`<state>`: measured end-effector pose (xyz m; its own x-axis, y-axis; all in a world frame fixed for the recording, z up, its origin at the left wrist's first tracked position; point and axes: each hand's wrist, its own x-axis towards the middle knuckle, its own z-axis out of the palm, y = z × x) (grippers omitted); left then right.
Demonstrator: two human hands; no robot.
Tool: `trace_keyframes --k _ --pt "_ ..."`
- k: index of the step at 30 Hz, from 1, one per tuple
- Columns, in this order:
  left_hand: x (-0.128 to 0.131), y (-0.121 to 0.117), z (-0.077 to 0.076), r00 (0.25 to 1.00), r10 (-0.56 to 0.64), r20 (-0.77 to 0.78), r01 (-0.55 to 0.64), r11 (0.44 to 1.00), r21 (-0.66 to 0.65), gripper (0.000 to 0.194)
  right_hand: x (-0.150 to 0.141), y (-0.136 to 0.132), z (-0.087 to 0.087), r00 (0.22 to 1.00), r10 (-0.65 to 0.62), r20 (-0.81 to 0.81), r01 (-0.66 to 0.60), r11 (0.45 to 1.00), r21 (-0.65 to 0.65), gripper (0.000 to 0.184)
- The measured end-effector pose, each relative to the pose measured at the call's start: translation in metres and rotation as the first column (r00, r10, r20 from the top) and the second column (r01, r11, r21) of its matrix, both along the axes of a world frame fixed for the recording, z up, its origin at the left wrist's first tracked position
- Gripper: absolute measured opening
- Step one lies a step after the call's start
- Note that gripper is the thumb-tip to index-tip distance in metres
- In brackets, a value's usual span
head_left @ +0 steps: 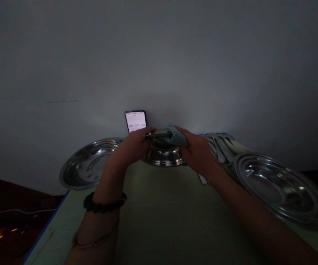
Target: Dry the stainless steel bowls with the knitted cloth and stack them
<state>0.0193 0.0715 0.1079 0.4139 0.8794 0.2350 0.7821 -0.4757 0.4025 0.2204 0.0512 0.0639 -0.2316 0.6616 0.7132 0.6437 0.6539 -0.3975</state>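
My left hand is closed on the left end of a flat metal utensil, whose exact kind I cannot make out. In my right hand is a blue-green cleaning cloth, pressed against the utensil's right end. Just below both hands stands a shiny steel bowl on the table. The fingers of both hands partly cover the utensil.
To the left lies a wide steel basin. Several metal utensils lie at the right, beside stacked steel basins. A phone showing a timer leans on the wall behind the pale green table.
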Motion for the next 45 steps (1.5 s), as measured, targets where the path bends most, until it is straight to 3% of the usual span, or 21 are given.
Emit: trace_keyframes --k 8,12,17,23,31,39,45 --pt "-0.005 0.006 -0.004 0.999 0.005 0.032 -0.004 1.000 -0.031 0.032 0.004 0.016 -0.028 0.993 -0.012 -0.122 0.020 0.998 0.063 0.039" --pt "-0.005 0.005 -0.004 1.000 0.028 0.009 -0.028 0.999 -0.027 0.034 0.005 0.022 -0.037 0.987 -0.039 -0.157 0.040 0.999 0.004 0.034" --pt "-0.004 0.002 -0.003 0.998 0.056 -0.038 -0.058 0.998 -0.039 0.033 0.009 0.020 -0.028 0.991 -0.048 -0.125 0.037 0.996 -0.083 0.035" --pt "0.007 -0.015 0.010 0.975 0.103 -0.197 -0.111 0.993 -0.033 0.037 0.009 0.008 -0.007 0.998 -0.063 -0.012 0.063 0.998 0.003 0.045" --pt "0.016 -0.037 0.026 0.963 0.070 -0.259 -0.101 0.989 -0.109 0.032 -0.002 -0.016 0.017 0.984 0.043 0.173 -0.051 0.998 0.045 0.056" --pt "0.016 -0.024 0.015 0.952 0.094 -0.292 -0.103 0.995 -0.013 0.042 -0.006 -0.011 0.010 0.991 0.024 0.134 -0.037 0.995 0.096 0.054" --pt "0.009 -0.018 0.011 0.968 0.091 -0.234 -0.099 0.995 -0.023 0.046 -0.001 0.000 -0.002 0.997 0.063 0.044 -0.067 0.991 0.116 0.053"
